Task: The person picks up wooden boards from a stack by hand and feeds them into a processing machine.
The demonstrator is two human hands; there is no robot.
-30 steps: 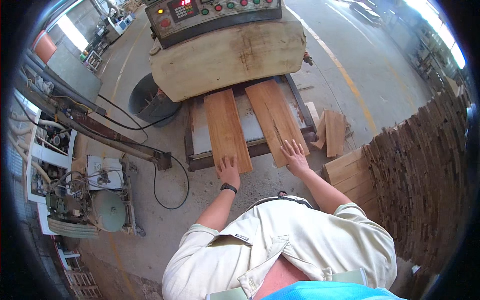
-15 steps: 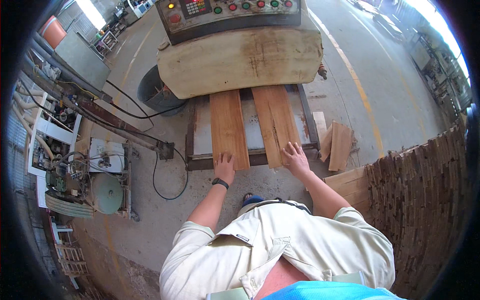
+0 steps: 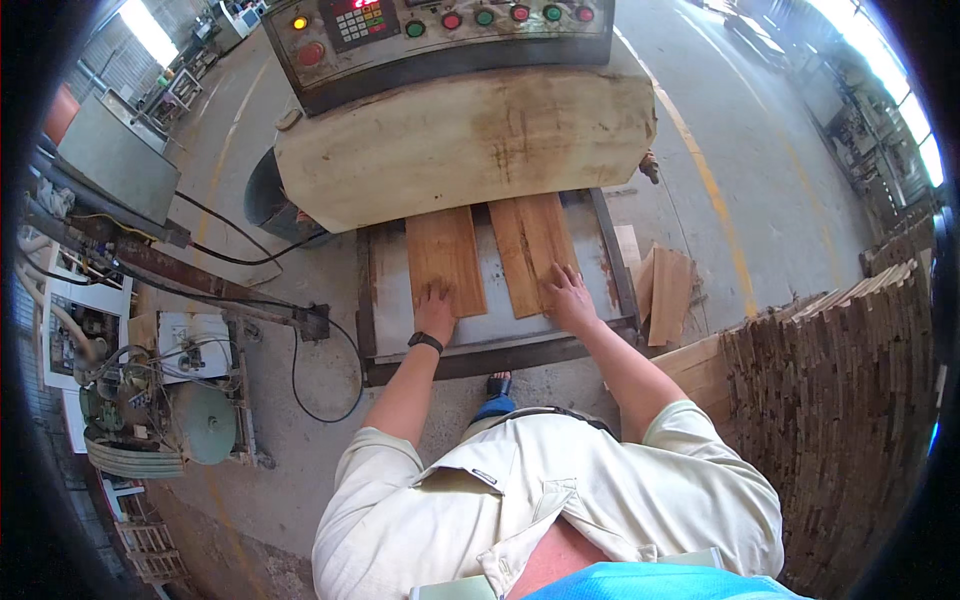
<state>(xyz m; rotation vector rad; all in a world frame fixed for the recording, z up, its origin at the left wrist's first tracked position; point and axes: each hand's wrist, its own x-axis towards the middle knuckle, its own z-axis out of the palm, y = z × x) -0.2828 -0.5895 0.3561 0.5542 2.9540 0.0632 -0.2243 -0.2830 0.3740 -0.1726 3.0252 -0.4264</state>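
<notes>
Two brown wooden boards lie side by side on the machine's pale flat bed [image 3: 388,325], their far ends hidden under a stained cream cover [image 3: 420,150]. On the near end of the left board [image 3: 443,250] rests my left hand [image 3: 435,313], fingers stretched forward and a dark watch at the wrist. My right hand [image 3: 570,300] lies on the near right corner of the right board [image 3: 532,245], its fingers spread. A gap of bare bed runs between the boards.
A control panel [image 3: 440,30] with coloured buttons tops the machine. Tall stacked wood strips [image 3: 820,410] stand at my right, with loose offcuts [image 3: 670,295] on the floor nearby. Left are a dark bucket [image 3: 268,195], hanging cables [image 3: 360,370] and a machine with a green disc [image 3: 205,422].
Both boards have slid forward, farther under the cover, with my hands following on their near ends. The view has shifted closer to the machine.
</notes>
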